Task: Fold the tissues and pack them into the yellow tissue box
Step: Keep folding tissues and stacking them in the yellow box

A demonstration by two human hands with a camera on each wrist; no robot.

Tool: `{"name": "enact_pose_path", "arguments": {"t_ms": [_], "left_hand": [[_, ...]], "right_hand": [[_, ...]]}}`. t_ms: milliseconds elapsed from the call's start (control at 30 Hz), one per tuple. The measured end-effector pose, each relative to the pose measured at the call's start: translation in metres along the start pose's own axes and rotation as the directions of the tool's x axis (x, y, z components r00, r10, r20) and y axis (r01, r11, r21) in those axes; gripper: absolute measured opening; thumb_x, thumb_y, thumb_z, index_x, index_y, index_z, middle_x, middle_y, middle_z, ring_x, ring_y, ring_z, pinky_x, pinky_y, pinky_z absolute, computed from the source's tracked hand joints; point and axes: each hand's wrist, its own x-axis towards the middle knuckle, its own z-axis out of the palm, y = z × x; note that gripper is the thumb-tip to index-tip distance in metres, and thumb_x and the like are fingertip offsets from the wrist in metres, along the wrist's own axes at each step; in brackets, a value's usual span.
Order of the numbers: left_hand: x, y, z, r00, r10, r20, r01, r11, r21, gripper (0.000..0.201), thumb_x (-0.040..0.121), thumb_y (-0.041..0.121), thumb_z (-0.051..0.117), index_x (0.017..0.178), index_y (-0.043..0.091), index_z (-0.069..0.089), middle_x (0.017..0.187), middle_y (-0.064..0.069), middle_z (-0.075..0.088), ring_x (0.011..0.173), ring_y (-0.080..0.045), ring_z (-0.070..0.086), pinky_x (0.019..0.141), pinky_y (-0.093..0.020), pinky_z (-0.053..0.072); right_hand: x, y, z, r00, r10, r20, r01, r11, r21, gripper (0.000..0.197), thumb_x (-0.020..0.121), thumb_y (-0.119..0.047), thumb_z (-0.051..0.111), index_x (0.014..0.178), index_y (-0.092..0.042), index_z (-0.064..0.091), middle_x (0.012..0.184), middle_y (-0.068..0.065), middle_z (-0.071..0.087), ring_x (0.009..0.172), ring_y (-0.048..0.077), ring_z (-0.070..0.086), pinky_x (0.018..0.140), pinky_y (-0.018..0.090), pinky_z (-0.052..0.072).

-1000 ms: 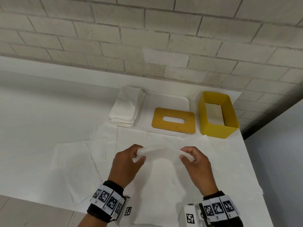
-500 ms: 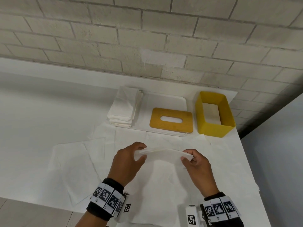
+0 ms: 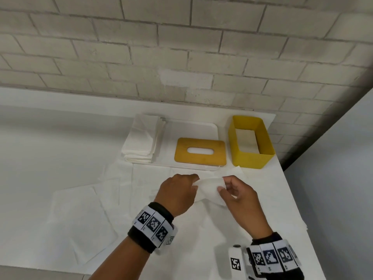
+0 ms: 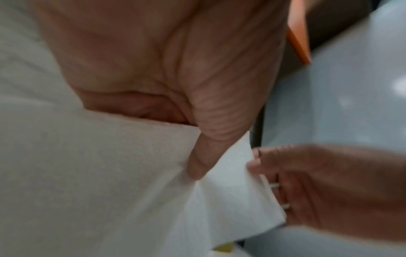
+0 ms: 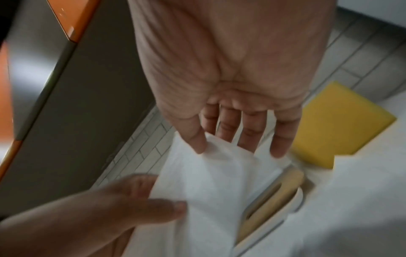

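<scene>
Head view: a white table stands against a pale brick wall, with loose white sheets spread over its near half. Toward the far right corner sits the open yellow tissue box, white paper lying inside. Just left of it a yellow slotted lid lies on a white tray, and a stack of folded tissues rests at the tray's left end. Above the near middle, the left hand and right hand each pinch an end of a white tissue, which sags between them.

Left wrist view: the thumb presses into the soft, creased tissue.

Right wrist view: thumb and fingers pinch the tissue's upper edge; the box lies beyond.
</scene>
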Motion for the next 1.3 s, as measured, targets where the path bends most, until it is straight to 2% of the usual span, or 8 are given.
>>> {"name": "enact_pose_path", "arguments": {"t_ms": [133,233,300,433,600,733,967,1300], "left_hand": [[-0.009,-0.003,-0.005,0.993,-0.112,-0.041,0.073,0.840,-0.537,0.013,0.100,0.034,0.060,0.109,0.030,0.069,0.098,0.013,0.075,0.090,-0.007,0.069,0.078,-0.024,0.053],[-0.010,0.004,0.002,0.984,-0.177,-0.018,0.109,0.676,-0.728,0.016,0.099,0.035,0.064,0.113,0.034,0.071,0.101,0.016,0.077,0.094,-0.004,0.072,0.086,-0.030,0.059],[-0.008,0.010,0.008,0.980,-0.191,-0.054,0.084,0.646,-0.758,0.018,0.101,0.034,0.062,0.117,0.037,0.069,0.105,0.018,0.076,0.097,0.000,0.071,0.087,-0.026,0.058],[-0.006,0.024,0.013,0.956,-0.254,-0.148,0.050,0.636,-0.770,0.021,0.107,0.031,0.050,0.114,0.047,0.060,0.103,0.024,0.071,0.096,0.010,0.066,0.079,-0.010,0.050],[-0.002,0.035,0.024,0.934,-0.265,-0.241,-0.018,0.638,-0.770,0.036,0.109,0.033,0.041,0.142,0.024,0.054,0.126,0.009,0.068,0.115,-0.003,0.064,0.097,-0.019,0.052],[-0.007,0.031,0.034,0.940,-0.256,-0.225,-0.001,0.658,-0.753,0.030,0.108,0.029,0.046,0.138,0.029,0.051,0.123,0.014,0.066,0.111,0.007,0.061,0.090,-0.007,0.047],[-0.018,0.024,0.053,0.945,-0.283,-0.163,0.066,0.655,-0.753,0.032,0.107,0.026,0.051,0.117,0.055,0.044,0.116,0.025,0.062,0.108,0.018,0.057,0.087,-0.002,0.044],[-0.013,0.030,0.033,0.928,-0.260,-0.265,-0.058,0.604,-0.795,0.026,0.107,0.019,0.050,0.115,0.043,0.057,0.106,0.018,0.072,0.100,0.006,0.067,0.081,-0.009,0.051]], "right_hand": [[0.004,-0.007,-0.018,0.998,0.036,0.057,-0.047,0.980,0.191,0.011,0.093,-0.013,0.071,0.090,-0.024,0.069,0.087,-0.002,0.073,0.089,0.026,0.071,0.084,0.039,0.054],[0.006,-0.015,-0.005,0.996,0.036,0.084,-0.057,0.965,0.258,0.016,0.097,-0.008,0.065,0.101,-0.023,0.070,0.099,-0.004,0.076,0.095,0.018,0.072,0.088,0.036,0.056],[0.008,-0.018,0.010,0.999,0.035,0.030,-0.041,0.968,0.248,0.023,0.100,-0.011,0.060,0.117,-0.023,0.068,0.109,-0.007,0.076,0.102,0.011,0.071,0.091,0.035,0.057],[0.011,-0.027,0.031,0.989,0.029,-0.148,0.001,0.980,0.200,0.025,0.103,-0.016,0.051,0.118,-0.028,0.066,0.105,-0.011,0.074,0.099,0.006,0.068,0.088,0.032,0.056],[0.011,-0.040,0.041,0.976,0.003,-0.218,0.053,0.966,0.253,0.029,0.104,-0.016,0.048,0.122,-0.034,0.061,0.107,-0.018,0.070,0.100,-0.006,0.065,0.082,0.012,0.052],[0.005,-0.027,0.045,0.975,0.071,-0.209,-0.008,0.959,0.285,0.029,0.101,-0.011,0.053,0.113,-0.035,0.064,0.100,-0.018,0.074,0.097,-0.003,0.067,0.081,0.017,0.053],[-0.004,-0.002,0.050,0.974,0.168,-0.153,-0.123,0.956,0.267,0.028,0.100,-0.011,0.055,0.116,-0.030,0.067,0.101,-0.018,0.074,0.095,-0.002,0.068,0.084,0.022,0.054],[0.000,-0.015,0.038,0.982,0.109,-0.157,-0.057,0.951,0.304,0.023,0.101,-0.013,0.056,0.113,-0.027,0.070,0.103,-0.013,0.076,0.098,0.003,0.070,0.086,0.024,0.056]]}}
